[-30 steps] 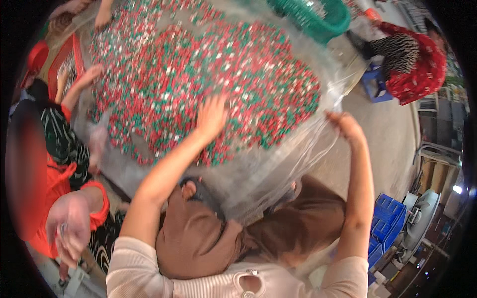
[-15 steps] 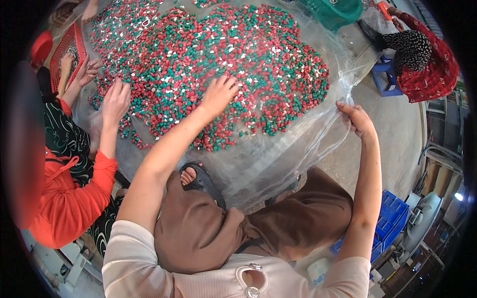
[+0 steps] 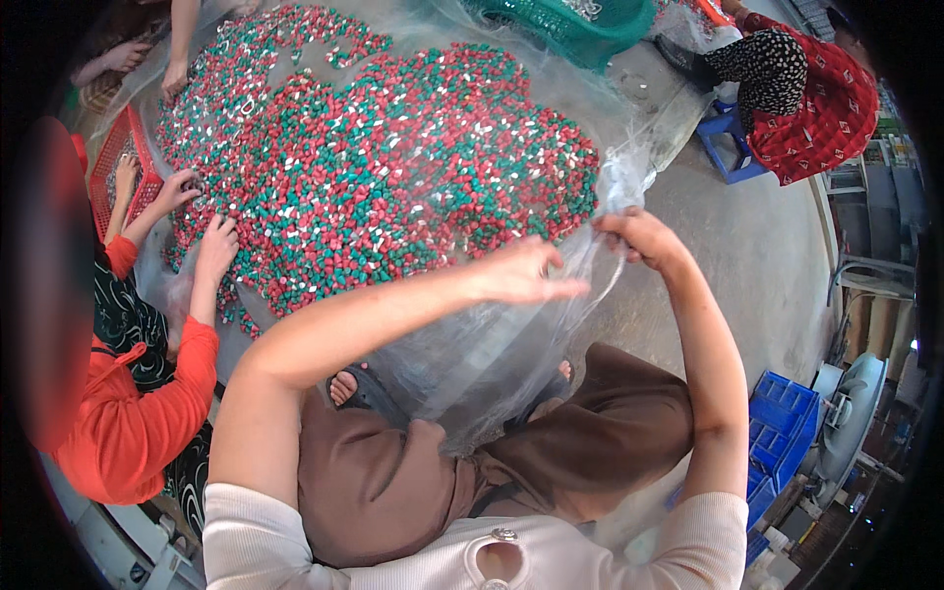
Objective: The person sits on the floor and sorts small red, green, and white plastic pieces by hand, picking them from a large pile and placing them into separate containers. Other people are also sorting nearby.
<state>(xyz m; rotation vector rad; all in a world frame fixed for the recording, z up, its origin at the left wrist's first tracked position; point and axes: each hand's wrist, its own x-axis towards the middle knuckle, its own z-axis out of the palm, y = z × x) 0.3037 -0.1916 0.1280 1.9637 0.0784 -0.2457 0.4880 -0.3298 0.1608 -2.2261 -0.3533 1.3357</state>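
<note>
A clear plastic sheet point(image 3: 472, 369) lies over the floor and reaches toward my knees. On it spreads a wide heap of small red, green and white pieces point(image 3: 364, 177), too small to name. My right hand point(image 3: 637, 238) pinches a gathered edge of the sheet at the heap's right side. Just left of it, my left hand point(image 3: 526, 272) hovers over the near right edge of the heap, thumb and fingers apart, slightly blurred, with nothing visible in it.
At the left, a person in an orange top point(image 3: 147, 413) reaches into the heap beside a red basket point(image 3: 147, 187). More hands point(image 3: 175, 79) show at the far left. A green basket point(image 3: 580, 34) stands at the back. Right are a person on a blue stool point(image 3: 723, 147) and blue crates point(image 3: 782, 433).
My left hand has left the middle of the heap and moved right and nearer, close to my right hand. My right hand, still gripping the sheet, has shifted left in view.
</note>
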